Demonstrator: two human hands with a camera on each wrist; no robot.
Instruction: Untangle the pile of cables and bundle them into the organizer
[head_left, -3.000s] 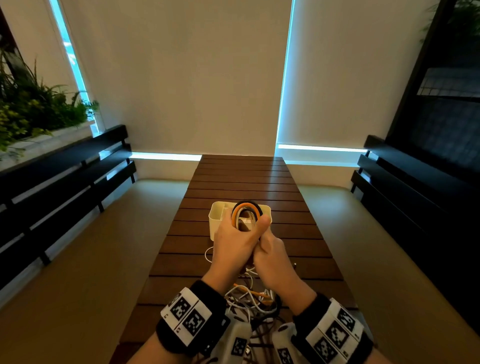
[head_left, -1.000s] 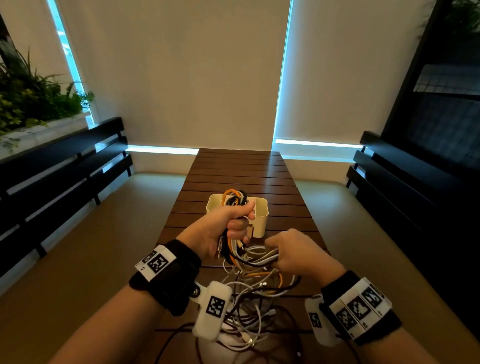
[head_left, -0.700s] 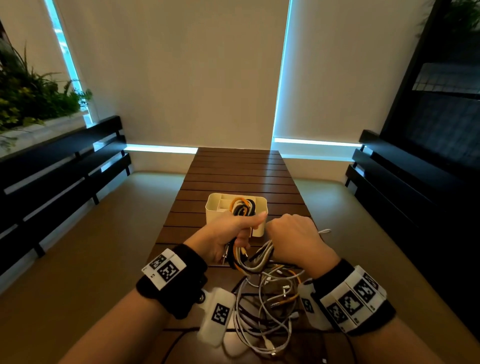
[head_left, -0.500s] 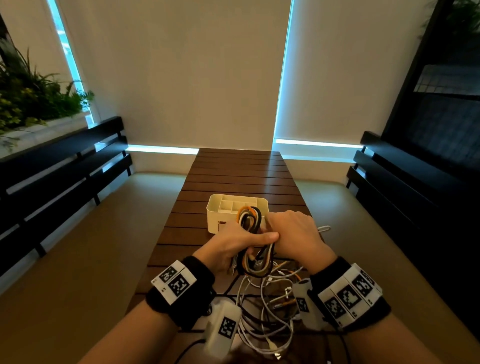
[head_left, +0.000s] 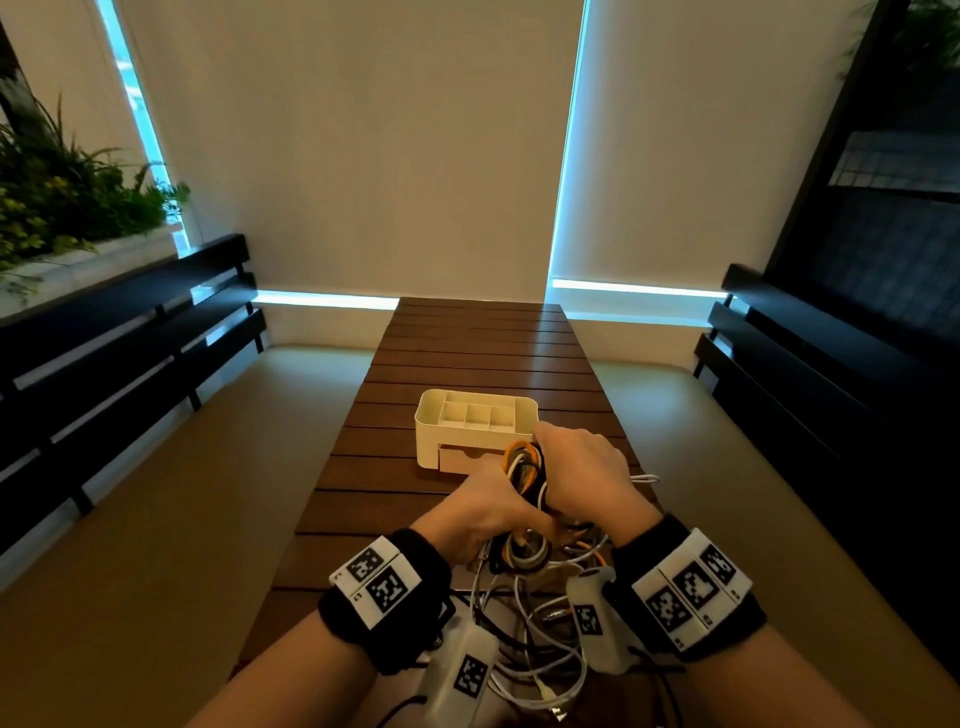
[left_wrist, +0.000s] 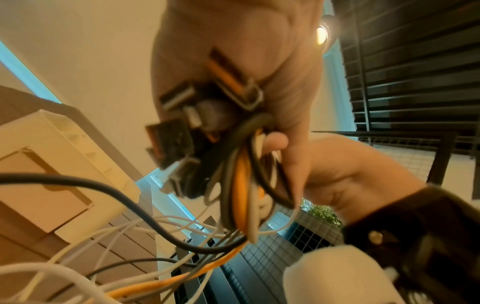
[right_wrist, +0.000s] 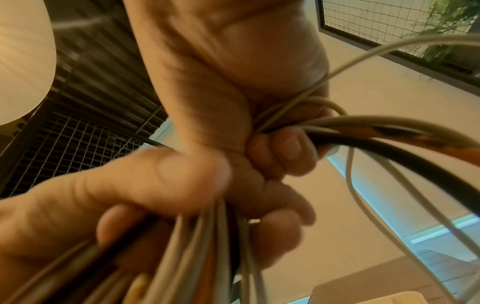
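A coil of orange, black and white cables (head_left: 523, 470) is held upright just in front of the white organizer (head_left: 475, 413). My left hand (head_left: 491, 512) grips the coil's lower part; the left wrist view shows several metal plugs (left_wrist: 182, 115) bunched in its fist. My right hand (head_left: 574, 467) is wrapped round the same coil from the right, with its fingers (right_wrist: 283, 152) curled over the strands (right_wrist: 376, 131). More loose cables (head_left: 530, 639) trail from the coil down to a tangled pile on the table between my wrists.
The organizer's top compartments (head_left: 478, 415) look empty, and a drawer front (head_left: 465, 460) faces me. It stands on a slatted wooden table (head_left: 483, 353). Black benches (head_left: 130, 338) run along both sides, with a planter (head_left: 62, 208) at the left.
The coil has come down from over the organizer to just in front of it. My right hand has moved in from the loose strands and now grips the coil beside the left.
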